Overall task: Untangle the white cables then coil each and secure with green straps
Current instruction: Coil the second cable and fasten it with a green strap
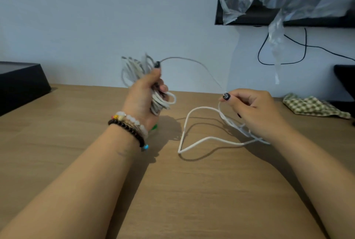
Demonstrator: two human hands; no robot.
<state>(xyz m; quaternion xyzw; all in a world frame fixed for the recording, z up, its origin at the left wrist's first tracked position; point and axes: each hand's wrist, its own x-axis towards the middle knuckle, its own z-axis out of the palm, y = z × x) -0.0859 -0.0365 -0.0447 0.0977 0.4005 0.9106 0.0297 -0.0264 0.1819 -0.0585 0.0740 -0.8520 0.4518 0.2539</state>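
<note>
My left hand is raised above the wooden table and grips a coil of white cable, whose loops stick out blurred above and below the fist. A strand arcs from that coil across to my right hand, which pinches the cable between thumb and fingers. The loose rest of the white cable lies in bends on the table between and under my hands. A bit of green strap peeks out beneath my left wrist, mostly hidden.
A black box sits at the table's far left. A green checked cloth lies at the far right. A dark screen draped in clear plastic hangs on the wall, with black wires below it.
</note>
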